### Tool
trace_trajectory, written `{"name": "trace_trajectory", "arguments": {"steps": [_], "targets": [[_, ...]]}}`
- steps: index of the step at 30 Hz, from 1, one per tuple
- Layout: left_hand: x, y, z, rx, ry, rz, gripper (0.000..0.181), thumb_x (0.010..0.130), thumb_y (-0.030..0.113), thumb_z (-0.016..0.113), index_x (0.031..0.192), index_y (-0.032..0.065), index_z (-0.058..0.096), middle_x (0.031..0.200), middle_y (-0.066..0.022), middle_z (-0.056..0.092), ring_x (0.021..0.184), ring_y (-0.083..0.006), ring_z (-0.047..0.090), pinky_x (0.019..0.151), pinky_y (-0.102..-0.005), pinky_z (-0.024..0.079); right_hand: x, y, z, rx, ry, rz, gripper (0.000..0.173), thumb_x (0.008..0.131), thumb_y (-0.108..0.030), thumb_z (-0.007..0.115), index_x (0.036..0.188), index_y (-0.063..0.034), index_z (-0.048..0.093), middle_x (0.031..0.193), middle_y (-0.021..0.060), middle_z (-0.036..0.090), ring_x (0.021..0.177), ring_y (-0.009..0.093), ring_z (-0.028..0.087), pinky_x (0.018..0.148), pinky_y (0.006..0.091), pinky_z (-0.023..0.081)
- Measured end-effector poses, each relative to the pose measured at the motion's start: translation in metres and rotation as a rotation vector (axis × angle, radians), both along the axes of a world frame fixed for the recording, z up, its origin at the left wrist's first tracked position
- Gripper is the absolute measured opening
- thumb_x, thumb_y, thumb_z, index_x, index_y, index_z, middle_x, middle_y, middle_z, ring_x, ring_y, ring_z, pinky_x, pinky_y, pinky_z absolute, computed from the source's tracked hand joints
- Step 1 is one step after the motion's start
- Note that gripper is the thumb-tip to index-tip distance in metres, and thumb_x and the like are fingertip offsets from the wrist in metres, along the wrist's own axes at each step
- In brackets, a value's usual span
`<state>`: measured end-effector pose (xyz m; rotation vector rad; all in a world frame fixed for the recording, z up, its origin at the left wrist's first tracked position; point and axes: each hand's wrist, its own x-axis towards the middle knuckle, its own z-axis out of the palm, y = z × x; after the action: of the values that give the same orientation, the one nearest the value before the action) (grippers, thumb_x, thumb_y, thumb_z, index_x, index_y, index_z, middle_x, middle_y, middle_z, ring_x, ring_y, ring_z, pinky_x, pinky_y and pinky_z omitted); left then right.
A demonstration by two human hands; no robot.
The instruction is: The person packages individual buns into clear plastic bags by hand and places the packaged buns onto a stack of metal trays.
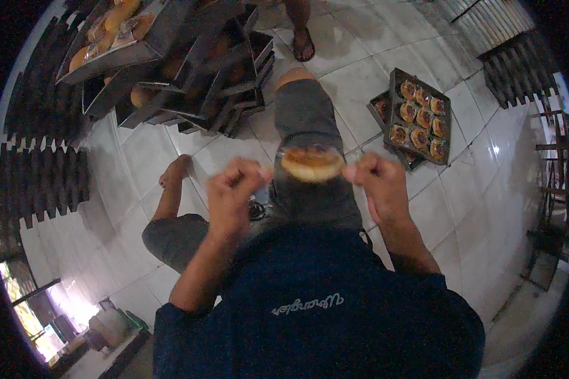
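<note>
A browned bread bun [311, 163], seemingly in a clear plastic bag, hangs above my thigh between my two hands. My left hand [234, 196] is at the bun's left side, fingers curled, thumb and forefinger pinching what looks like one end of the bag. On the right, my right hand [379, 182] pinches the opposite end in the same way. Both hands and the bun are blurred by motion, and the thin plastic is hard to make out. A dark metal tray [445, 128] holding several topped round buns lies on the floor beyond my right hand.
Stacked dark trays [156, 85] with breads stand at the upper left, on the tiled floor [360, 42]. Another tray [379, 106] lies partly under the bun tray. Beyond my knee is another person's sandalled foot [303, 45]. Dark stacked trays [42, 182] stand at the far left.
</note>
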<state>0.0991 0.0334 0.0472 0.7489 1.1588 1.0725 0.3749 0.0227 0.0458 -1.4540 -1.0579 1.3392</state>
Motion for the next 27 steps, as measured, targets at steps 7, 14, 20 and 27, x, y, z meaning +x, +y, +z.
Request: {"name": "trace_trajectory", "arguments": {"steps": [7,14,20,27], "targets": [[0.001,-0.060,-0.061,-0.034,0.537,-0.445,0.018,0.081,0.018,0.075,0.079,-0.0006,0.073,0.083,-0.0128,0.068,0.081,-0.0217,0.065,0.074,-0.0352,0.051,0.013,-0.083,-0.054,-0.299,-0.146,0.035,0.023,0.085,-0.020,0.079,0.082,-0.0007,0.068,0.078,0.0056,0.069,0.072,0.012,0.062,0.066,0.0270,0.049],[0.016,-0.049,-0.078,0.117,0.809,-0.529,0.034,0.076,0.030,0.074,0.080,-0.0036,0.070,0.085,-0.0243,0.066,0.083,-0.0397,0.066,0.074,-0.0466,0.053,0.036,-0.057,-0.111,-0.128,-0.103,-0.139,0.035,0.087,-0.015,0.076,0.115,0.0001,0.062,0.104,0.0122,0.072,0.090,0.017,0.070,0.082,0.0321,0.057],[0.004,-0.060,-0.057,0.265,0.754,-0.302,0.025,0.082,0.020,0.074,0.092,-0.0016,0.068,0.090,-0.0201,0.067,0.087,-0.0362,0.065,0.078,-0.0432,0.052,-0.062,-0.041,-0.020,0.024,-0.246,0.369,0.054,0.080,-0.018,0.081,0.126,-0.0008,0.059,0.115,0.0149,0.070,0.105,0.023,0.068,0.092,0.0355,0.054],[-0.079,-0.085,-0.139,0.496,1.682,-0.178,0.027,0.093,0.014,0.058,0.118,0.0058,0.067,0.142,-0.0132,0.052,0.123,-0.0407,0.053,0.105,-0.0657,0.036,-0.154,0.132,0.067,0.839,-0.452,1.095,0.051,0.070,-0.015,0.085,0.118,-0.0069,0.066,0.113,0.0106,0.072,0.104,0.024,0.070,0.093,0.0345,0.052]]}}
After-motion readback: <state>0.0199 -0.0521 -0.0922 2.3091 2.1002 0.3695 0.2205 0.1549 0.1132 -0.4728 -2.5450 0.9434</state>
